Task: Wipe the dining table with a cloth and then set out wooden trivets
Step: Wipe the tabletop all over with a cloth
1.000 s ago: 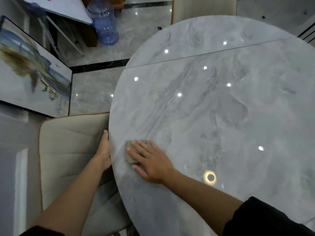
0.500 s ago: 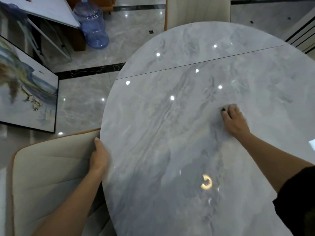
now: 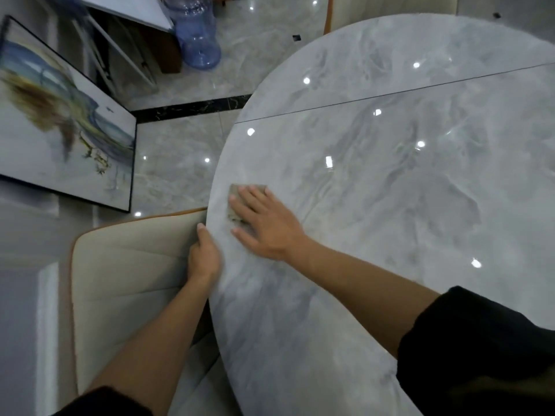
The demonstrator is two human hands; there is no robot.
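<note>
The round grey marble dining table fills the right of the view. A small grey-brown cloth lies flat near its left edge. My right hand presses on the cloth with straight, spread fingers and covers most of it. My left hand holds the table's left rim, thumb on top, fingers hidden under the edge. No wooden trivets are in view.
A cream chair with an orange border stands against the table's left side. A framed painting leans at the far left. A blue water jug stands on the glossy floor beyond, and another chair back sits at the table's far side.
My right hand has swept the cloth from the middle of the table back to the left edge. My left hand has stayed on the rim.
</note>
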